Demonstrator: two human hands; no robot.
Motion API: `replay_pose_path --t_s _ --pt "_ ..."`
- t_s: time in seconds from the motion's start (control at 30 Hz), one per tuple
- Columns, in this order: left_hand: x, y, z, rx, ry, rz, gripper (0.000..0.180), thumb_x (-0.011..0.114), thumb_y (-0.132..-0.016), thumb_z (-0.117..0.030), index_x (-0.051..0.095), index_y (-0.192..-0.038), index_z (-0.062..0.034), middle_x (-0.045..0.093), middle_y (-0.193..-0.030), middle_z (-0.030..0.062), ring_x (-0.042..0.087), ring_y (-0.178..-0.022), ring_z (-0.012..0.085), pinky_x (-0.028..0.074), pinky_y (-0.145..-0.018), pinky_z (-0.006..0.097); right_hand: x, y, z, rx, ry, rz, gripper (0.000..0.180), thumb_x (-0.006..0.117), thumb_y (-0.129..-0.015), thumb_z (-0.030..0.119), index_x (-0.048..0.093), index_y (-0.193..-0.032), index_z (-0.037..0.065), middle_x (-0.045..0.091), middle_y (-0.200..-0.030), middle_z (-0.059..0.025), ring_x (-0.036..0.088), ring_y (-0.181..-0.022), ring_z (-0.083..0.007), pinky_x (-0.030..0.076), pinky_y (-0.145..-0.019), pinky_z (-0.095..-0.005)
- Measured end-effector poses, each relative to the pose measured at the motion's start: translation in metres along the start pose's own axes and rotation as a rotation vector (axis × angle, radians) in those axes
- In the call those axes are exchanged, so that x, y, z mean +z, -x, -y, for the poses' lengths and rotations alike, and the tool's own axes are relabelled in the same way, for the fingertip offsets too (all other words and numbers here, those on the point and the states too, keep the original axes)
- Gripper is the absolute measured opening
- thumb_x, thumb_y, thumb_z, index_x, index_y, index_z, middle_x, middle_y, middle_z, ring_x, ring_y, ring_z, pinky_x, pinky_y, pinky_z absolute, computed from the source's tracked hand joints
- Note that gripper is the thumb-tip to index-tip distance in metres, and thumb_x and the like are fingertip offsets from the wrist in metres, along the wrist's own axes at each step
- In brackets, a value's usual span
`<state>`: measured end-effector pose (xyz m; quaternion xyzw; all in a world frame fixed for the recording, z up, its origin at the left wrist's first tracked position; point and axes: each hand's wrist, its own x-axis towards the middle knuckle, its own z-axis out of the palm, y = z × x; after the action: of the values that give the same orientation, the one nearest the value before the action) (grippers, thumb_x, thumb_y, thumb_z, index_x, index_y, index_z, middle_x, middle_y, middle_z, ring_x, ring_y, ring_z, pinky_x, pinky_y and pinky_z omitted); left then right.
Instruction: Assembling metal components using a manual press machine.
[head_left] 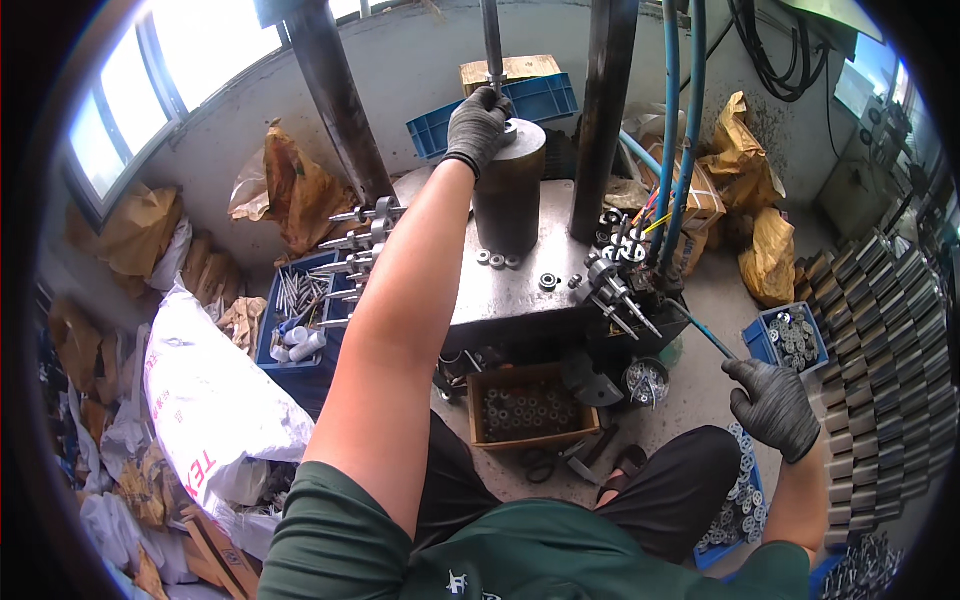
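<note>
My left hand (478,126), in a grey glove, reaches to the top of a thick steel cylinder (510,195). Its fingers close around the lower end of an upright metal rod (492,40) that comes down from above. A small metal ring (510,133) shows beside the fingers on the cylinder's top; the palm side is hidden. Off to the right, my gloved right hand (772,405) grips the end of a thin blue lever (705,332), which slants up toward the machine. Three small bearings (497,259) lie at the cylinder's foot, and another bearing (548,282) lies nearer the front.
Dark columns (340,100) flank the steel table (465,300). Shafts with round metal parts lie at its left (370,240) and right (618,290) edges. Below stands a box of rings (530,440). Blue hoses (690,150) hang right, near stacked metal cores (880,370).
</note>
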<state>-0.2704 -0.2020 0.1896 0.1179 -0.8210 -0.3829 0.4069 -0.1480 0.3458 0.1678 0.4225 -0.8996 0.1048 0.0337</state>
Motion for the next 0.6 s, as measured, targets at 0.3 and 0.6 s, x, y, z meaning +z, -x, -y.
replay_pose_path --t_s 0.3,0.6 --pt "-0.005 0.001 -0.008 0.017 -0.053 -0.034 0.025 0.067 -0.096 -0.029 0.07 -0.11 -0.0086 0.075 -0.096 0.0142 0.071 -0.088 0.0313 0.054 -0.082 0.04 0.038 0.044 -0.002 0.165 -0.111 0.076 0.019 0.062 -0.079 0.009 0.071 -0.093 0.001 0.07 -0.089 -0.0204 0.069 -0.085 -0.0386 0.056 -0.077 -0.0448" --pt "-0.006 0.01 -0.014 -0.061 0.016 -0.006 0.027 0.068 -0.096 -0.03 0.069 -0.111 -0.0077 0.074 -0.096 0.0153 0.071 -0.088 0.032 0.054 -0.081 0.04 0.038 0.039 0.002 0.155 -0.046 0.044 0.011 0.064 -0.08 0.014 0.066 -0.082 0.003 0.066 -0.081 -0.0201 0.066 -0.08 -0.0404 0.054 -0.072 -0.0475"
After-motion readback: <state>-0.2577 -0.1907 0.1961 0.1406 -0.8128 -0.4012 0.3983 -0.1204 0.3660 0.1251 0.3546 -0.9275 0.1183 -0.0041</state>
